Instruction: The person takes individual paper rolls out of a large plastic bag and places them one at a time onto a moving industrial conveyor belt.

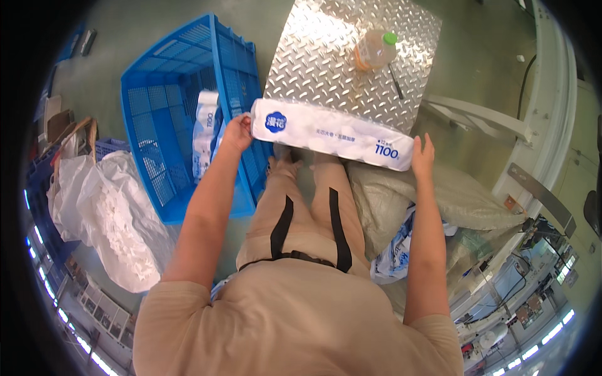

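The left hand (236, 133) and right hand (422, 156) squeeze the ends of a long white pack of paper rolls (331, 133) above the blue crate (188, 113), so it might sag and slip.

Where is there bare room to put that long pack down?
The blue crate is mostly bare left of the wrapped pack standing inside. The metal plate is free left of the bottle. Crowded: sacks beside the right hand, white bags by the crate.
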`<state>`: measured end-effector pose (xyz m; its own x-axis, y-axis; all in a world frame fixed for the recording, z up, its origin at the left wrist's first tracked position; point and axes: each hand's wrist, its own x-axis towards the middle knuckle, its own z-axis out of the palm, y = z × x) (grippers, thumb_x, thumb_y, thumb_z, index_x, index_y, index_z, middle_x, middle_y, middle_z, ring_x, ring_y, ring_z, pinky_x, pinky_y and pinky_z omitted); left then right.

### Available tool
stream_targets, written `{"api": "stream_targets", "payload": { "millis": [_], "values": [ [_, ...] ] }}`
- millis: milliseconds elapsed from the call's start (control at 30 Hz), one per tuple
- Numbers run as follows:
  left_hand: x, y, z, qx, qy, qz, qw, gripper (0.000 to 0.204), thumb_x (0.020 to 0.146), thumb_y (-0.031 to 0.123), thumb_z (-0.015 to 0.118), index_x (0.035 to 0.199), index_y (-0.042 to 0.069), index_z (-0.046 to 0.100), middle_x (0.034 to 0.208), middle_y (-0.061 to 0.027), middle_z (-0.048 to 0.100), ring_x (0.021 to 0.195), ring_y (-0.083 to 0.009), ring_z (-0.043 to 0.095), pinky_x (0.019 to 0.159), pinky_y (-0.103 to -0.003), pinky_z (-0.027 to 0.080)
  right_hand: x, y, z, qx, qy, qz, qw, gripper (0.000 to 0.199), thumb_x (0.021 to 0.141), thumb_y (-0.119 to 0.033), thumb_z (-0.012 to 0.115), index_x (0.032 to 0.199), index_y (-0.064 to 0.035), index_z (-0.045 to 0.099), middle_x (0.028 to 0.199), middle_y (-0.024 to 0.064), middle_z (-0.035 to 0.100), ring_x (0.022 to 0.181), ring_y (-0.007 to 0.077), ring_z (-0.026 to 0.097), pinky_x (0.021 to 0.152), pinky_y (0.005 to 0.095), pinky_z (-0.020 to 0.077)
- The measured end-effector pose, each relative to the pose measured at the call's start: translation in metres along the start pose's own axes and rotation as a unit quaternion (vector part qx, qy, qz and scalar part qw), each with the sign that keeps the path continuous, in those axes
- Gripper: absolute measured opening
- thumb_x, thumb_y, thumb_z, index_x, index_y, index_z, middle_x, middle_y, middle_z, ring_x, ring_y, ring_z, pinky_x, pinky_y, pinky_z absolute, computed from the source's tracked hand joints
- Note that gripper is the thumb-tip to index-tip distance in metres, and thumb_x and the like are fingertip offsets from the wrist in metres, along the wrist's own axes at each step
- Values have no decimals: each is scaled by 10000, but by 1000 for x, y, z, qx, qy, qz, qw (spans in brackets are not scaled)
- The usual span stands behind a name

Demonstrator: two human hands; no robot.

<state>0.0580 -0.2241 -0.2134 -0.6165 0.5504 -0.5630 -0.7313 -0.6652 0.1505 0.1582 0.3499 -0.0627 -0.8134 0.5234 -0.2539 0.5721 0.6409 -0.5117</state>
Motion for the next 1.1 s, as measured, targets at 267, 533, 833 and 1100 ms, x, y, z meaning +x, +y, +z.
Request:
{"api": "stream_targets", "payload": {
  "millis": [267, 533, 833, 1100],
  "values": [
    [23, -9, 274, 325, 362, -266, 832, 962, 687, 722, 506, 1382, 104, 259, 1397, -174, 287, 1285, -395, 240, 936, -695, 177, 2, -31, -20, 410, -325, 457, 719, 723, 793, -666, 355, 1263, -124, 444, 1246, 117, 481, 1089, 338, 495, 838, 559, 416],
    [-12, -19, 227, 245, 198, -136, 939, 558, 769, 304, 605, 1240, 50, 444, 1156, -137, 547, 1061, -285, 519, 882, -485, 400, -30, 7, -27, 524, -329, 362, 697, 578, 795, -454, 485, 1273, -135, 418, 1242, 78, 493, 1126, 262, 469, 918, 483, 383],
    [-118, -39, 278, 189, 119, 70, 972, 731, 619, 114, 701, 1270, 11, 384, 1154, -155, 548, 1059, -276, 537, 953, -401, 392, -57, -8, -106, 618, -247, 231, 710, 590, 844, -291, 563, 1313, -16, 333, 1285, 110, 443, 1165, 237, 446, 972, 373, 373],
    [-159, -17, 302, 161, 74, 131, 975, 663, 662, 165, 663, 1254, 3, 414, 1215, -152, 521, 1123, -304, 495, 1004, -418, 335, -57, -103, -169, 508, -315, 122, 793, 768, 731, -266, 686, 1324, 4, 279, 1248, 141, 438, 1125, 222, 461, 933, 330, 394]
  ]
}}
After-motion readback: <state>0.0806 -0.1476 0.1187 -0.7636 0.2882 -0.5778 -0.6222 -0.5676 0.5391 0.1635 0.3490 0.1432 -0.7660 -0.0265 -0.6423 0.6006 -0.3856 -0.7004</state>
